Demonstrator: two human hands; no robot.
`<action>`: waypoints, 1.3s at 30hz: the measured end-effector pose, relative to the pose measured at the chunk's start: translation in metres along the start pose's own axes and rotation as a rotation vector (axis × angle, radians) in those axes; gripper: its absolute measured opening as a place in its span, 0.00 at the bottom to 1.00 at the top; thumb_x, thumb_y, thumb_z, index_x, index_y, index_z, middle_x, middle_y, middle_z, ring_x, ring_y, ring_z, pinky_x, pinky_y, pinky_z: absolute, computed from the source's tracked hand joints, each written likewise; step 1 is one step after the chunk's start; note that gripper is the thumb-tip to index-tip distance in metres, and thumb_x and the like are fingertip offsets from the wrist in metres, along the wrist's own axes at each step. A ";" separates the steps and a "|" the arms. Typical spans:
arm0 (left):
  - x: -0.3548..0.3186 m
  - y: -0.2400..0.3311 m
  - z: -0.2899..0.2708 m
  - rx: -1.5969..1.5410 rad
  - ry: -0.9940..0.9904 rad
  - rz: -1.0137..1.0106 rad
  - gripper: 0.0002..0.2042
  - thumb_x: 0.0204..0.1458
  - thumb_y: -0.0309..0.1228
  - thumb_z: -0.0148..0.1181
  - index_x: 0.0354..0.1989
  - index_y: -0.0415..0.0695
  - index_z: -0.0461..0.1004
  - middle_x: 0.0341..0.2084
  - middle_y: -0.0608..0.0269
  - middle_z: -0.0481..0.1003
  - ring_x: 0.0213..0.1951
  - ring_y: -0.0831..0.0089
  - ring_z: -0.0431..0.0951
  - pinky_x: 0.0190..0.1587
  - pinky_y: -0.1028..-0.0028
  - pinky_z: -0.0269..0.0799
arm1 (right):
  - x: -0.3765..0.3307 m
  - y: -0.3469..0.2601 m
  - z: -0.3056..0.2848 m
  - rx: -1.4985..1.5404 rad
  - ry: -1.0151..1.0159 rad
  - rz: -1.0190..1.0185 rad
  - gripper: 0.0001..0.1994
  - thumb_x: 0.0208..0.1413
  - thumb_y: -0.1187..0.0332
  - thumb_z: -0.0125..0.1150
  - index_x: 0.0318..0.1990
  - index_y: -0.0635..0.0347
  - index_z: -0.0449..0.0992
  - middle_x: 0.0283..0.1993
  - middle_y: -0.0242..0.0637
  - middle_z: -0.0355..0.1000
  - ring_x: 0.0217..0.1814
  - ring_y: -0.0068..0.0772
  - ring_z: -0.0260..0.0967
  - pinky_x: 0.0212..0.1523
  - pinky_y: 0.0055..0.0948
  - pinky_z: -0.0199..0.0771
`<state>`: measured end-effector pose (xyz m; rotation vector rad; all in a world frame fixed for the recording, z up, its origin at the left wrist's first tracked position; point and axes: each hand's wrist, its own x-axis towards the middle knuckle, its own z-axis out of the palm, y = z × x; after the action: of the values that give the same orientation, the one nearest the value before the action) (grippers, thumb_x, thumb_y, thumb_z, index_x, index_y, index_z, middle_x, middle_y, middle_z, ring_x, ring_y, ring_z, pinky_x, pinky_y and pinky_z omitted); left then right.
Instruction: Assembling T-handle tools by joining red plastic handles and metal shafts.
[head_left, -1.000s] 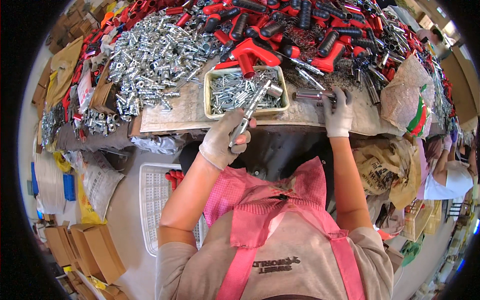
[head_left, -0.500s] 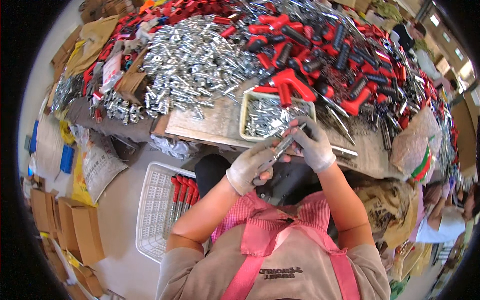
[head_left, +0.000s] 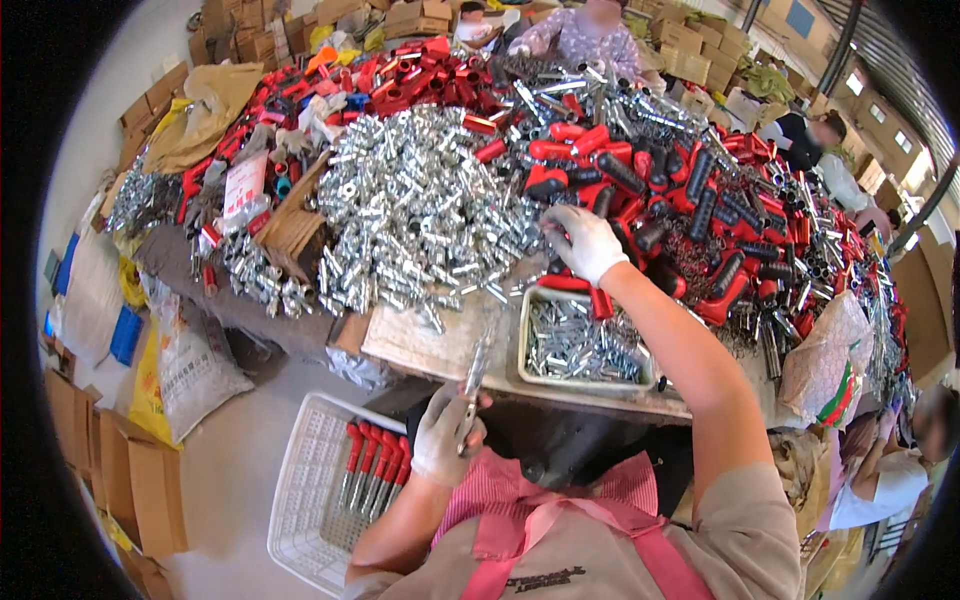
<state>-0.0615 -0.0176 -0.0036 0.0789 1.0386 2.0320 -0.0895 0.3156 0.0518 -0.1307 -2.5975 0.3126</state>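
My left hand, in a pale glove, is closed round a slim silver metal shaft that tilts up in front of the bench edge. My right hand, gloved too, reaches far over the bench. Its fingers are bent and a little apart at the right border of a heap of silver metal fittings, beside red and black pistol-shaped handles; nothing shows in it. Below that forearm sits a cream tray of small metal pins.
A white plastic basket at my left holds several red-handled metal tools. A torn cardboard piece stands among the fittings. A filled sack and cardboard boxes are on the floor at left. Another person is across the heap.
My right hand has left the metal shaft and moved forward to the heap. My left hand has come down and left, still holding the shaft. The view has tilted up.
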 end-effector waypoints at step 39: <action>0.012 0.007 -0.007 -0.143 -0.029 -0.118 0.13 0.58 0.27 0.43 0.51 0.43 0.64 0.29 0.57 0.68 0.14 0.80 0.57 0.15 0.83 0.52 | 0.214 0.191 -0.035 -0.628 -0.331 0.333 0.14 0.56 0.65 0.46 0.46 0.52 0.75 0.53 0.46 0.69 0.55 0.50 0.67 0.53 0.40 0.68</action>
<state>-0.0766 -0.0153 -0.0072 -0.0265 0.8572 1.9853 -0.2499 0.5406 0.1379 -0.7935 -2.9050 -0.4171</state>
